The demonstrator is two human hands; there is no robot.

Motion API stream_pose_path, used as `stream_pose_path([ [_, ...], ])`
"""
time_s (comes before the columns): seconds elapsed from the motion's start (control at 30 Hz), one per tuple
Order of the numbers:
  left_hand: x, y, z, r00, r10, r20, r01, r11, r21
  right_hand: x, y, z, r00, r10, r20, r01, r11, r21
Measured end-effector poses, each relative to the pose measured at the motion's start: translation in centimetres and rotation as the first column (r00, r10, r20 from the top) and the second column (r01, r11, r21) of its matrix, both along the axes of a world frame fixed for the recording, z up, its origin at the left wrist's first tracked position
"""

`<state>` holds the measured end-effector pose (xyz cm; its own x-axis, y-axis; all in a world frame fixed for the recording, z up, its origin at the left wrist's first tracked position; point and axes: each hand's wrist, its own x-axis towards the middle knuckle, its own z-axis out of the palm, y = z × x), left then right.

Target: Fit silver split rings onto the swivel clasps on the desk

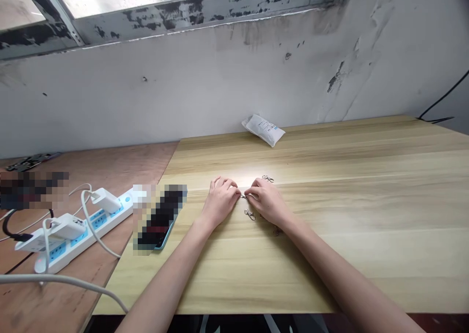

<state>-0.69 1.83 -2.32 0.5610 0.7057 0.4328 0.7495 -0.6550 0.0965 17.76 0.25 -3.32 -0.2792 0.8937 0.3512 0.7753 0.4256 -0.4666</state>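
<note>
My left hand (221, 201) and my right hand (266, 202) meet at the fingertips above a light wooden tabletop (330, 269). Both pinch a small metal lobster-clasp keyring (243, 196), which is mostly hidden by my fingers. A similar clasp (249, 215) lies just below my fingers, between my hands. Another one (267, 178) lies beyond my right hand. A darker metal clasp (277, 232) sits beside my right wrist.
A white sealed packet (263, 130) leans against the wall at the table's back edge. On the left are a phone in a blue case (161, 240) and a white-and-blue power strip (73, 230) with plugged-in chargers and cables, on a plywood bench (110, 176).
</note>
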Motion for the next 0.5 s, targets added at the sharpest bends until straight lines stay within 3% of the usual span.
stream_pose_path([
  [0.13, 0.1, -0.09, 0.18, 0.999, -0.001, -0.037, 0.002, 1.0, 0.025, -0.23, -0.05, -0.06, 1.0, 0.006, 0.006, -0.006, 1.0, -0.005],
  [0.33, 0.0, -0.27, 0.05, 0.996, 0.027, 0.089, -0.015, 0.991, -0.132, -0.77, -0.1, -0.27, 1.0, -0.009, -0.026, 0.008, 1.0, -0.022],
  [0.5, 0.26, -0.18, 0.56, 0.995, 0.064, 0.08, -0.048, 0.981, -0.189, -0.99, -0.19, -0.44, 1.0, 0.018, -0.005, -0.018, 1.0, 0.002],
])
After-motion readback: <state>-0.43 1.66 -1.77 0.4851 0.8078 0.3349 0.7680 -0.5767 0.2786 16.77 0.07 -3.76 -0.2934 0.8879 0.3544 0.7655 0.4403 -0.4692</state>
